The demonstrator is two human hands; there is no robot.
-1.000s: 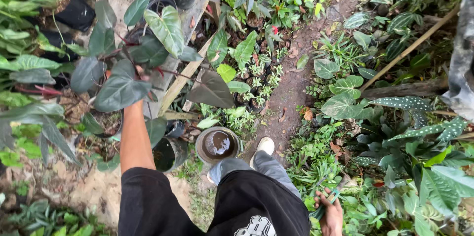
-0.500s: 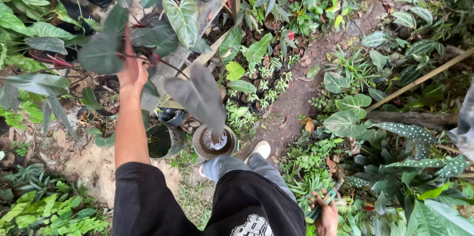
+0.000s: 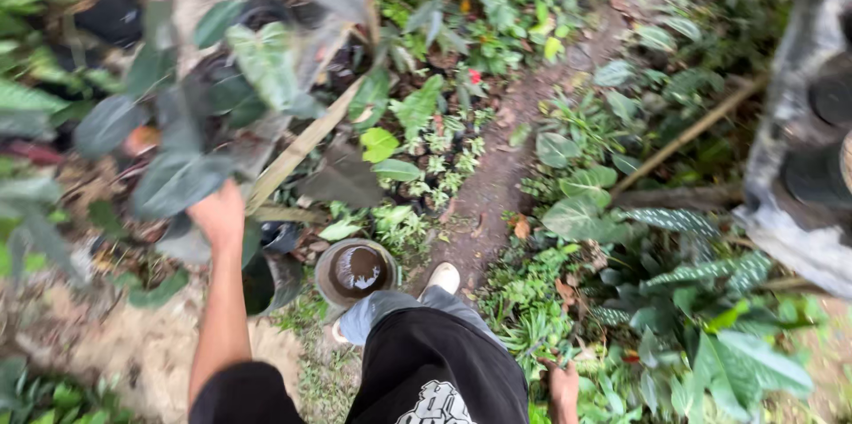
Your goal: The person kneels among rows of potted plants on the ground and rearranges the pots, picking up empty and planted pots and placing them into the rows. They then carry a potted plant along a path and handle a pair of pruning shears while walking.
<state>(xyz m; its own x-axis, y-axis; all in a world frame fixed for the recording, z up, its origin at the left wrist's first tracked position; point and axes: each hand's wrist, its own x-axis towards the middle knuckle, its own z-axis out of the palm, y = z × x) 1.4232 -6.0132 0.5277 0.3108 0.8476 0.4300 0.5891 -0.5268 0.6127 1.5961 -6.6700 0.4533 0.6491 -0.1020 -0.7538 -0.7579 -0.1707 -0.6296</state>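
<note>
Nearest the camera, the right hand point(image 3: 563, 386) hangs low beside the black-clad leg, its fingers curled loosely among low green plants; whether it grips anything cannot be told. Between the two hands and a little ahead of the right one, a single round pot point(image 3: 356, 270) with dark wet contents stands on the ground, just in front of one pale shoe point(image 3: 443, 278). The left hand point(image 3: 218, 212) is stretched forward on a bare arm, well apart from the right hand, and reaches into a large-leaved plant point(image 3: 182, 177); its fingers are hidden among the blurred grey-green leaves, so its grip cannot be told. A pale slanting stick point(image 3: 302, 147) runs just right of that hand. Beyond the right hand, one dirt path point(image 3: 497, 180) leads away between beds of foliage, including spotted leaves point(image 3: 679, 220) on its far side.
</note>
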